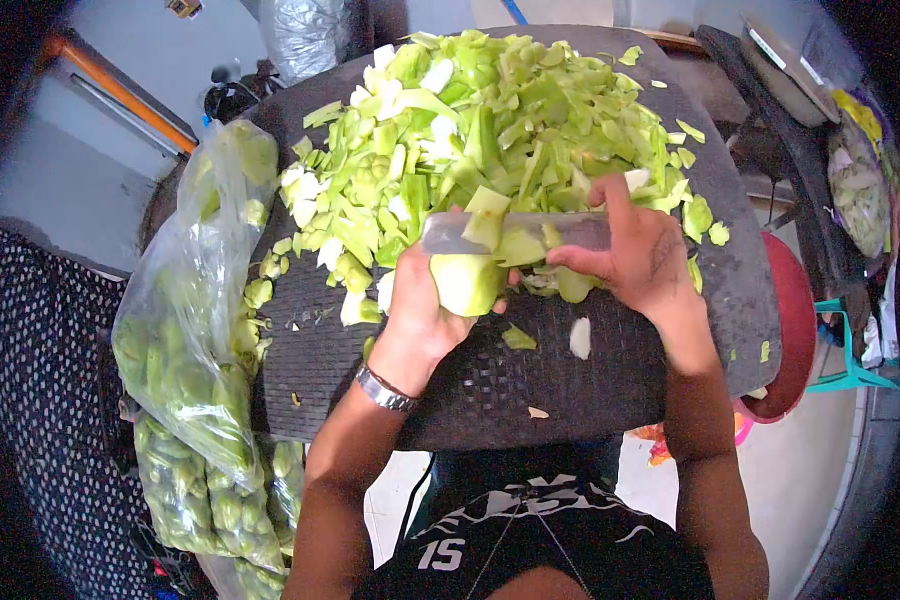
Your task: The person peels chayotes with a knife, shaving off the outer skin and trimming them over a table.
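Observation:
My left hand [420, 300] is closed around a peeled pale green chayote [462, 285], a little above the near part of the dark woven table [420, 400]. My right hand [642, 255] holds a wide-bladed knife [450, 232], its index finger raised and its thumb along the blade; the handle is hidden by the hand. The blade lies crosswise over the top of the chayote, with cut green slices [485, 215] on its face. Behind both hands rises a big heap of chopped green pieces [550, 110].
Clear plastic bags [185, 330] of whole green chayotes stand along the table's left side. Loose scraps [580, 338] lie near the front edge. To the right are a red basin [785, 330] and a teal stool [850, 350]. A bagged bundle [855, 185] sits farther right.

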`<state>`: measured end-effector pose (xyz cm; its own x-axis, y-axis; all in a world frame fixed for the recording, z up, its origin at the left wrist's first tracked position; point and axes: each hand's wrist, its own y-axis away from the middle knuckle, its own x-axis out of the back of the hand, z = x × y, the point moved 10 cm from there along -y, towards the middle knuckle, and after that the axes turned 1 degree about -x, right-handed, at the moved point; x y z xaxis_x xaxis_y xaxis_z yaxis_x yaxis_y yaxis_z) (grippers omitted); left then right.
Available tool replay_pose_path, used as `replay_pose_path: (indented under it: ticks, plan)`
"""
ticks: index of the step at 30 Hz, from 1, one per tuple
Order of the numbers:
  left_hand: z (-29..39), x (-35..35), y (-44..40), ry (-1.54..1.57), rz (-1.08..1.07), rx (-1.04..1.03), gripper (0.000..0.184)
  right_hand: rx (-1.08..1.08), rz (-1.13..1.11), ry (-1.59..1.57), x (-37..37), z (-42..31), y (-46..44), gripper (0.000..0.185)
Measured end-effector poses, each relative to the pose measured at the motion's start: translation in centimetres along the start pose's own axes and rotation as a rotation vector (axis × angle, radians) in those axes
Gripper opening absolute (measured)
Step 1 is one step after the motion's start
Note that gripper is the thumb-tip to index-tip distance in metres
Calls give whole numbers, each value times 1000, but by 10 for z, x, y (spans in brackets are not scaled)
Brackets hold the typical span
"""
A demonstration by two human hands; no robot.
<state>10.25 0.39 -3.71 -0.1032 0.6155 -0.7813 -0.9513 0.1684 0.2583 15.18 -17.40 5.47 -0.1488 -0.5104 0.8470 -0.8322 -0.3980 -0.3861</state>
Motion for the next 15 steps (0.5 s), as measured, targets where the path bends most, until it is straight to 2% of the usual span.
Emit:
replay_pose_path:
  ticks: [7,11,13,14,15]
  plan:
    - [-6,9,-6,-63,-17,54,47,-27,-19,27,-7,10,-1,76]
    - [-14,6,3,-60,107,20,53,40,24,77,-20,-14,6,76]
    - [-17,7,3,-102,150,32,57,5,-13,49,-19,-13,5,76]
    - [-18,5,1,-99,43,41,53,8,-11,38,-20,-9,4,76]
    - [-15,10,-1,-96,30,40,52,11,-4,27,-18,-5,2,76]
